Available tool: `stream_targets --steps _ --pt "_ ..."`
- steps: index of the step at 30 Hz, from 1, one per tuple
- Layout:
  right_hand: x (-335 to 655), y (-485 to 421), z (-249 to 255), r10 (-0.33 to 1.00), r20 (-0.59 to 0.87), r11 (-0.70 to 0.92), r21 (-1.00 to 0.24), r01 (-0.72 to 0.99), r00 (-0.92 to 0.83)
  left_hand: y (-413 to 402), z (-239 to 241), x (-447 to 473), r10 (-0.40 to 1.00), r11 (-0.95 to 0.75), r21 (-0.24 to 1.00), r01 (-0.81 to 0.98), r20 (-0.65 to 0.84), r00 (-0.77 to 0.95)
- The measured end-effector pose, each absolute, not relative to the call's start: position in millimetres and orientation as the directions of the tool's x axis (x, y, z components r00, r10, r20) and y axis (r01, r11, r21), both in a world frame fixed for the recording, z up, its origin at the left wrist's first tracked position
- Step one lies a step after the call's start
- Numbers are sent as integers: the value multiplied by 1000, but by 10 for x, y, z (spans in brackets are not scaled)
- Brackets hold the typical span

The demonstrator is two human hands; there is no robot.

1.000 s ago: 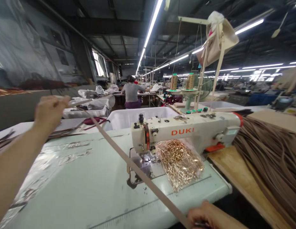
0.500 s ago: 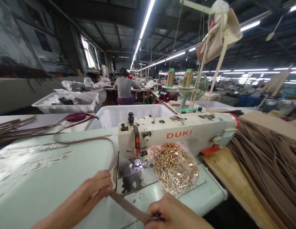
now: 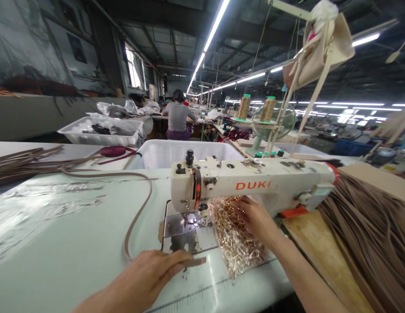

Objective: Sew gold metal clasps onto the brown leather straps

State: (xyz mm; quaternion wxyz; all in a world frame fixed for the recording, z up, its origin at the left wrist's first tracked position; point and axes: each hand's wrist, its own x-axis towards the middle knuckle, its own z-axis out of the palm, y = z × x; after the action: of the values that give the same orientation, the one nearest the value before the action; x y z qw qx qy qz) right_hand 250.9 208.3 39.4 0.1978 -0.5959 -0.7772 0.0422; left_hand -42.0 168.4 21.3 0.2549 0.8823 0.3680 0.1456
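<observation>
My left hand (image 3: 153, 276) is closed around a narrow taupe strap (image 3: 138, 213), pinching it near the front edge of the machine bed. The strap's short end juts out past my fingertips to the right, and its long part loops back over the table to the left. My right hand (image 3: 254, 217) reaches under the sewing machine arm (image 3: 222, 180) into a clear plastic bag of gold-coloured metal clasps (image 3: 236, 248). Its fingers are bent, with the tips down among the clasps; what they grip cannot be made out.
A white bin (image 3: 189, 150) stands behind the machine. More taupe straps lie in a pile (image 3: 362, 226) at right and in a bundle (image 3: 26, 163) at far left. A maroon coil (image 3: 115, 151) rests near that bundle. Further back, a person (image 3: 178, 115) sits facing away.
My right hand has let go of the strap and moved up and forward into the bag of clasps. My left hand, still on the strap, has shifted right and lower in view.
</observation>
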Motion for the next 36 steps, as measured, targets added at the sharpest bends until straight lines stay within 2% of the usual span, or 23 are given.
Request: stream_targets --steps 4,6,8,10,12,13,16,19,22,26,31,36 --pt "2654 2341 303 899 106 434 -106 895 -424 1654 233 -409 800 -491 572 657 -3 600" --pt "2665 2353 257 896 106 440 -63 896 -432 1608 208 -382 839 -439 612 658 16 544" --pt "2679 2314 243 915 181 380 -81 921 -362 1559 181 -368 870 -382 670 637 27 492" --pt "2675 2225 263 921 314 301 -192 934 -232 1517 177 -360 897 -322 719 615 24 441" --pt "2606 2077 299 910 407 255 -402 880 -78 1482 205 -344 899 -312 762 567 44 436" --pt "2535 1981 313 913 408 245 -528 813 -10 1466 224 -330 896 -317 784 534 64 439" --pt "2190 1656 305 973 223 169 -861 479 59 1419 259 -281 912 -318 815 484 124 391" --pt "1804 1405 217 993 105 95 -982 163 52 1366 218 -248 931 -339 754 562 184 315" --pt "1575 1294 127 991 64 69 -997 -40 119 1316 162 -238 920 -380 688 619 210 331" --pt "1502 1245 91 973 135 154 -984 -92 186 1274 177 -217 937 -312 713 628 120 329" --pt "1525 1218 87 944 269 264 -963 51 189 1265 227 -211 930 -286 777 561 84 358" --pt "1539 1219 33 806 587 556 -794 246 74 1249 194 -193 944 -230 813 535 54 325"
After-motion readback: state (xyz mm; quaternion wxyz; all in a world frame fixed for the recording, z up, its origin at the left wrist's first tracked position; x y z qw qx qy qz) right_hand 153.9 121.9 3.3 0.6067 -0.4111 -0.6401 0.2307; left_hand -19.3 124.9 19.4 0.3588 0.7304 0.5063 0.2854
